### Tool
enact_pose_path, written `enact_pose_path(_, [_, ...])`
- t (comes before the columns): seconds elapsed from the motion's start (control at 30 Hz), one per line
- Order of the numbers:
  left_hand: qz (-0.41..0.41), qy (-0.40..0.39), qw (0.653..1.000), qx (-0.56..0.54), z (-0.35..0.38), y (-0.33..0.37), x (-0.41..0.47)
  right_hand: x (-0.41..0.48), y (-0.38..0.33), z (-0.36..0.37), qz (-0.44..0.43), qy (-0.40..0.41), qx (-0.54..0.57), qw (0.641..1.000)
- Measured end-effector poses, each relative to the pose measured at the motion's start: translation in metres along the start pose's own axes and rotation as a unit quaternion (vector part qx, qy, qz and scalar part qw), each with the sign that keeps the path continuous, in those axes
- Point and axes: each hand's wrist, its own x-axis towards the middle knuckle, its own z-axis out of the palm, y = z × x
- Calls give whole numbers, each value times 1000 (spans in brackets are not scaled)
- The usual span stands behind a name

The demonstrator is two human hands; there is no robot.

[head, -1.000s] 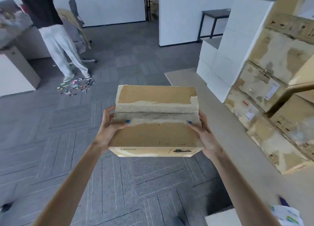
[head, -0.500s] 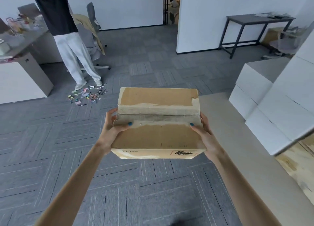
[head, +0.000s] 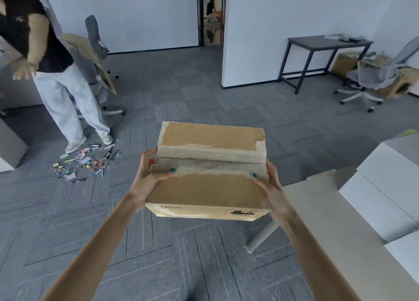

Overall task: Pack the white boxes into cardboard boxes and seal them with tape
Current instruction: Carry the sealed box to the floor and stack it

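Both of your arms reached forward, bare past the elbow, and met at one cardboard box (head: 210,187). Your left hand (head: 147,178) gripped the box's left side. Its thumb (head: 164,174) lay flat across the top face and pointed inward, while its fingers curled around the side wall, their tips showing above the edge. Your right hand (head: 272,187) mirrored it on the right side, with its thumb (head: 260,181) on top and its palm against the wall. Its fingers were hidden behind the box. Each hand was clamped on the box, and both thumbnails were painted teal.

You held the box in the air above the grey carpet (head: 204,266), just left of the beige table (head: 328,244). The box's near right corner overlapped the table's left edge in the head view. It was brown and worn, and its top flaps were shut. A broad strip of clear tape (head: 210,158) ran along the middle seam, with pale, torn paper on either side and a ragged end at the right edge. The near side wall carried faint lettering on the left and a dark printed logo on the right.

White boxes (head: 385,187) were stacked on the right part of the table. Beyond the table stood a dark desk (head: 317,44) and an office chair (head: 371,78). Well to the left of the table a person (head: 61,85) stood on the carpet, with pens and small stationery (head: 86,162) scattered by their feet.
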Motion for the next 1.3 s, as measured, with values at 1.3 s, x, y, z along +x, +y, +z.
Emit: enact_pose_path(1.3, [2, -572, 798, 192, 475, 18, 866, 590, -44, -163, -70, 579, 127, 802])
